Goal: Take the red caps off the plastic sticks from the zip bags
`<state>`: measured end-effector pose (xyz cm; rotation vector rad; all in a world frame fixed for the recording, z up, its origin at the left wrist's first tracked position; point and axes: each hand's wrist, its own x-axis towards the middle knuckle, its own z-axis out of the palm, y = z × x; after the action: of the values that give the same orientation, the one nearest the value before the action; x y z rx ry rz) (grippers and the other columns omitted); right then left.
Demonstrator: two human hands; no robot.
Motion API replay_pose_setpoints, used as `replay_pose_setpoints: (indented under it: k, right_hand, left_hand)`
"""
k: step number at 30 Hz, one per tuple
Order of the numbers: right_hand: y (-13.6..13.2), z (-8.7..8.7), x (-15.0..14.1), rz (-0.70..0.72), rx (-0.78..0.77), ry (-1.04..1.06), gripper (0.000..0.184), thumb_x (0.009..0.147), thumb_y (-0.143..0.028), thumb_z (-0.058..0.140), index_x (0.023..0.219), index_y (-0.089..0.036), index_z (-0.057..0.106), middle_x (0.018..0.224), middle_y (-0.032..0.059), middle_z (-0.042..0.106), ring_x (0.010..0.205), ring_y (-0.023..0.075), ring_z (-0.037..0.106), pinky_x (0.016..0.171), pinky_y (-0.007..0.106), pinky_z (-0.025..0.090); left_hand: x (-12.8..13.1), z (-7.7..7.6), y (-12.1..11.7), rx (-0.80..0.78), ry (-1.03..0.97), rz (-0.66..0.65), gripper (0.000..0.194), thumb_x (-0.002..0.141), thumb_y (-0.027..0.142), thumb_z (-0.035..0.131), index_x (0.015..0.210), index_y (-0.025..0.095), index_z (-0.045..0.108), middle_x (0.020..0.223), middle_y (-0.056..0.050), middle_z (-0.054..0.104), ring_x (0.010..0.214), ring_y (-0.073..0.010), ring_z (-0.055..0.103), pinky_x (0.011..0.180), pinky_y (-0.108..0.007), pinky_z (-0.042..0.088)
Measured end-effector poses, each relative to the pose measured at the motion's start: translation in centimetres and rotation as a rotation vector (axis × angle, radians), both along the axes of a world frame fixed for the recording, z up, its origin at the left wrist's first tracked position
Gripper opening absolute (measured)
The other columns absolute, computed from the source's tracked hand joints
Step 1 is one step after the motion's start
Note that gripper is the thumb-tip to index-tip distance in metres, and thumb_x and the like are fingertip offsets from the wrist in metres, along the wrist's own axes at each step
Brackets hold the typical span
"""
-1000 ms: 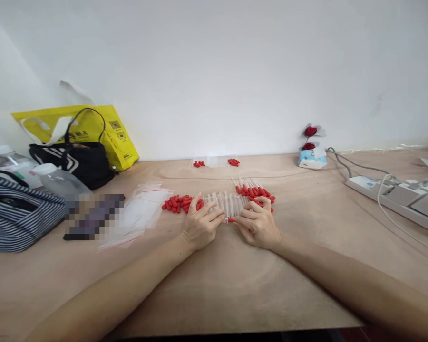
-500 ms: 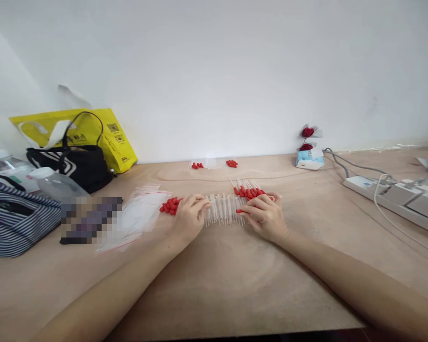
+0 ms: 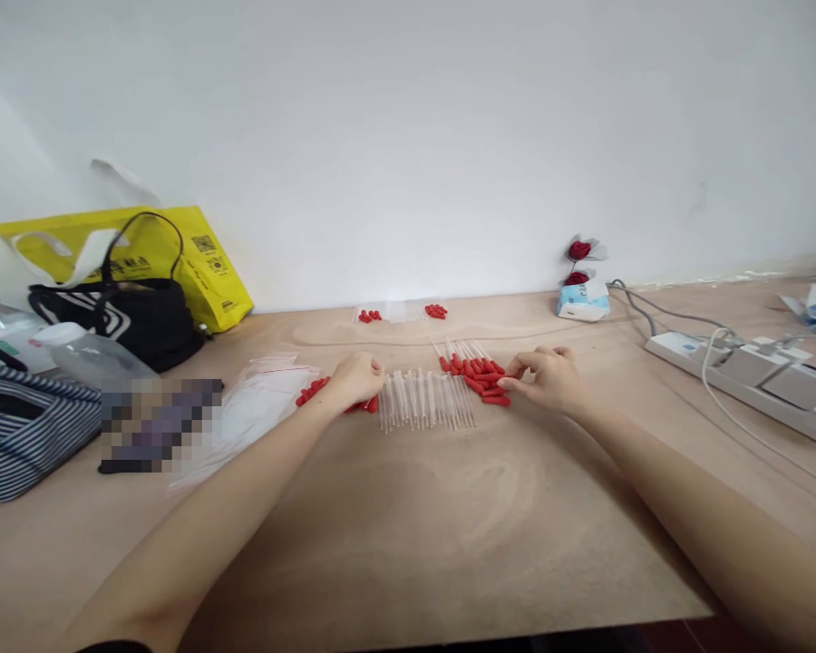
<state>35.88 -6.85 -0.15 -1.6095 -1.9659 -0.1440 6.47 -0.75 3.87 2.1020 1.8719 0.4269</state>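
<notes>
Slim clear glass tubes (image 3: pixel 425 399) lie side by side in a row on the wooden table. At the row's left end, my left hand (image 3: pixel 357 376) is closed over a pile of red rubber bulbs (image 3: pixel 311 392); its fingertips face away, and what they hold is hidden. To the right of the tubes lies a group of droppers (image 3: pixel 474 365) with red bulbs on thin tubes, several with tips pointing to the wall. My right hand (image 3: pixel 546 379) is at the right edge of this group, its thumb and forefinger pinched at a red bulb (image 3: pixel 495 399).
Clear zip bags (image 3: pixel 255 404) lie left of the bulbs, near a blurred flat object (image 3: pixel 163 424). A striped pouch (image 3: pixel 34 417), plastic bottle (image 3: pixel 99 352), black bag (image 3: pixel 119 317) and yellow bag (image 3: pixel 221 281) stand left. A filled bag (image 3: pixel 401 312), tissue pack (image 3: pixel 583 301) and power strip (image 3: pixel 741 372) are farther off.
My right hand has moved right, from the tubes to the outer edge of the red-bulbed droppers, uncovering more of them. My left hand has shifted slightly left and away from me, over the loose bulbs.
</notes>
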Motion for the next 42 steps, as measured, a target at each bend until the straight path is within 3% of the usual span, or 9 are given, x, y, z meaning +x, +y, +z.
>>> replay_pose_setpoints:
  k: [13,21,27,30,32,33,35,38,42]
  right_hand:
    - [0.6,-1.2,-1.8,0.132,0.135,-0.096,0.023,0.073,-0.046,0.058,0.067,-0.026,0.066,0.075,-0.0008,0.065,0.071,0.0154,0.049,0.074,0.034,0.021]
    - [0.7,-1.3,-1.6,0.000,0.153,-0.003,0.027,0.079,-0.043,0.050,0.069,-0.024,0.066,0.072,0.0012,0.065,0.069,0.0154,0.050,0.072,0.033,0.023]
    - [1.9,-0.3,-4.2,-0.126,0.085,-0.022,0.034,0.073,-0.053,0.051,0.066,-0.024,0.066,0.069,0.0031,0.062,0.072,0.0186,0.050,0.068,0.035,0.023]
    - [2.6,0.0,-5.5,-0.173,0.028,-0.061,0.036,0.072,-0.055,0.050,0.065,-0.024,0.066,0.068,0.0046,0.061,0.074,0.0207,0.050,0.068,0.036,0.023]
    - [2.8,-0.1,-6.1,-0.201,-0.001,-0.068,0.035,0.072,-0.053,0.050,0.065,-0.023,0.066,0.069,0.0053,0.062,0.075,0.0217,0.050,0.069,0.037,0.024]
    - [2.9,-0.1,-6.3,-0.212,-0.011,-0.068,0.034,0.072,-0.052,0.050,0.064,-0.023,0.066,0.069,0.0054,0.062,0.075,0.0219,0.051,0.069,0.038,0.023]
    - [3.0,-0.2,-6.5,-0.227,-0.022,-0.063,0.031,0.073,-0.048,0.050,0.063,-0.023,0.066,0.068,0.0054,0.062,0.074,0.0220,0.051,0.070,0.039,0.023]
    - [3.0,-0.2,-6.5,-0.244,-0.004,-0.046,0.027,0.075,-0.039,0.048,0.061,-0.022,0.065,0.066,0.0054,0.062,0.073,0.0216,0.051,0.070,0.039,0.023]
    - [2.6,-0.2,-5.7,-0.269,0.095,0.048,0.023,0.074,-0.032,0.047,0.063,-0.021,0.063,0.068,0.0051,0.063,0.074,0.0212,0.051,0.072,0.038,0.023]
  left_hand:
    - [1.2,-0.1,-0.5,0.057,0.226,-0.038,0.019,0.069,0.027,0.053,0.082,0.016,0.061,0.072,-0.009,0.066,0.075,-0.0240,0.062,0.063,-0.029,0.043]
    - [0.4,-0.2,-1.1,0.104,0.183,-0.070,0.024,0.074,0.032,0.050,0.090,0.017,0.057,0.066,-0.005,0.064,0.069,-0.0195,0.060,0.059,-0.027,0.040]
    - [-1.6,-2.2,-3.0,0.460,-0.018,-0.131,0.021,0.079,0.033,0.044,0.089,0.018,0.055,0.050,0.004,0.051,0.050,-0.0135,0.052,0.053,-0.024,0.037]
    - [-1.7,-3.2,-4.9,0.761,-0.031,-0.258,0.018,0.080,0.030,0.045,0.083,0.018,0.058,0.054,0.001,0.053,0.057,-0.0141,0.052,0.060,-0.026,0.039]
    - [-0.5,-3.4,-6.3,0.936,0.028,-0.483,0.013,0.078,0.028,0.050,0.079,0.019,0.060,0.068,-0.003,0.060,0.069,-0.0160,0.052,0.070,-0.030,0.038]
    - [0.3,-3.4,-6.8,0.953,0.070,-0.633,0.011,0.077,0.027,0.052,0.078,0.021,0.061,0.072,-0.002,0.062,0.072,-0.0157,0.052,0.071,-0.030,0.037]
    - [2.3,-3.5,-7.7,0.927,0.076,-0.767,0.010,0.077,0.026,0.053,0.072,0.023,0.061,0.074,-0.001,0.061,0.073,-0.0145,0.050,0.070,-0.030,0.035]
    - [4.3,-3.7,-7.9,0.842,0.057,-0.785,0.013,0.079,0.027,0.051,0.072,0.023,0.062,0.076,0.000,0.061,0.074,-0.0132,0.050,0.070,-0.029,0.034]
    - [3.6,-4.1,-6.9,0.806,0.005,-0.659,0.012,0.076,0.026,0.054,0.071,0.023,0.063,0.076,-0.001,0.061,0.076,-0.0142,0.051,0.073,-0.031,0.035]
